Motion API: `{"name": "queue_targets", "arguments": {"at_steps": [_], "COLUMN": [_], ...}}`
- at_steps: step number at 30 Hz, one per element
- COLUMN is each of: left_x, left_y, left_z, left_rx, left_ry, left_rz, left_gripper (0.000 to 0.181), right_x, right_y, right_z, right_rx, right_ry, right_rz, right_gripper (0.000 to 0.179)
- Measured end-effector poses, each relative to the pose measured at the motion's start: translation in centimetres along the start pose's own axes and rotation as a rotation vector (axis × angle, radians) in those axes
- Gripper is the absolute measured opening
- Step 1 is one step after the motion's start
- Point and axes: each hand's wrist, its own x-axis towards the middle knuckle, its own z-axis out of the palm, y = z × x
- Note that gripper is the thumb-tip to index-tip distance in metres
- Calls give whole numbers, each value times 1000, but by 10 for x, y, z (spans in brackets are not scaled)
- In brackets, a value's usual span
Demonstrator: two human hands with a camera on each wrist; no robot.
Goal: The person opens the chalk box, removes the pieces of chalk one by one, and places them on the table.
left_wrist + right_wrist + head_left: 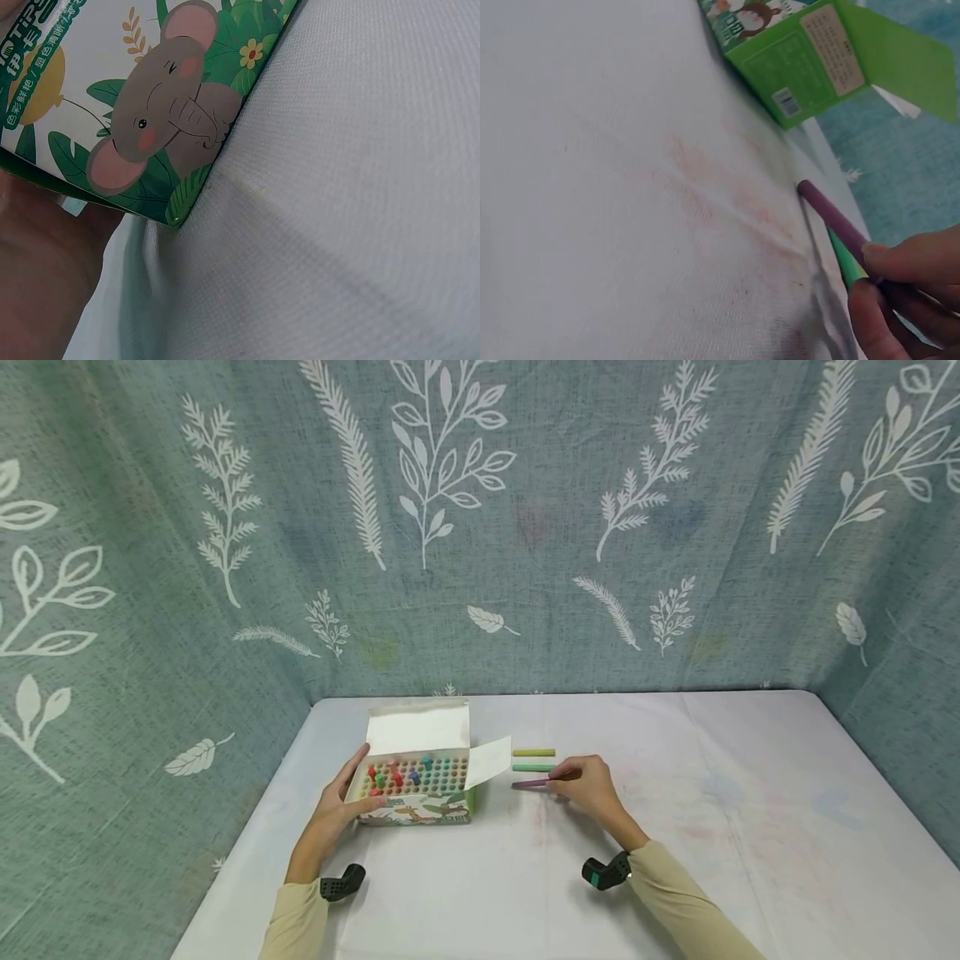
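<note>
At the left of the table in the head view, the left hand (333, 810) grips the left end of a printed box (420, 814), with the thumb over its front. The box's lid stands up, and several colored markers poke out of its rows of holes. The left wrist view shows an elephant picture on the box (165, 112). To the right of the box, the right hand (588, 789) pinches a slim purple marker (832, 216) between thumb and fingers. Just behind it lie a green marker (531, 767) and a yellow-green marker (534, 752), roughly parallel.
A white cloth (480, 893) covers the table, with faint colored stains on the right. The box's side flap (489, 762) sticks out to the right. A patterned grey-green curtain (555, 635) hangs behind the table. Each wrist wears a black camera (606, 871).
</note>
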Motion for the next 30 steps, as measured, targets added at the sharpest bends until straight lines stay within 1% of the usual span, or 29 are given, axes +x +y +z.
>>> {"name": "queue_targets", "arguments": {"at_steps": [4,7,13,15,18,24,30], "left_x": [-1,-2,0,0,0,-2,-2], "left_y": [0,0,-1,-1,-1,-1,-2], "left_z": [0,0,0,0,0,0,0], "left_rx": [8,-7,-9,-1,1,-2,2], "left_ry": [3,-10,-16,-13,-15,-16,-14], "left_rz": [3,12,10,7,9,11,13], "left_gripper": [95,94,93,92,91,92,92], "right_x": [2,3,5,5,6,6,8], "right_y": [4,6,8,9,10,8,1], "right_z": [3,4,5,6,7,8,8], "right_rx": [-75,-124,-175,-194,-214,-227,-235], "right_ry": [7,14,17,22,28,10,-6], "right_rz": [-55,-109,-208,-227,-237,-248,-255], "right_gripper": [6,6,8,8,8,9,10]}}
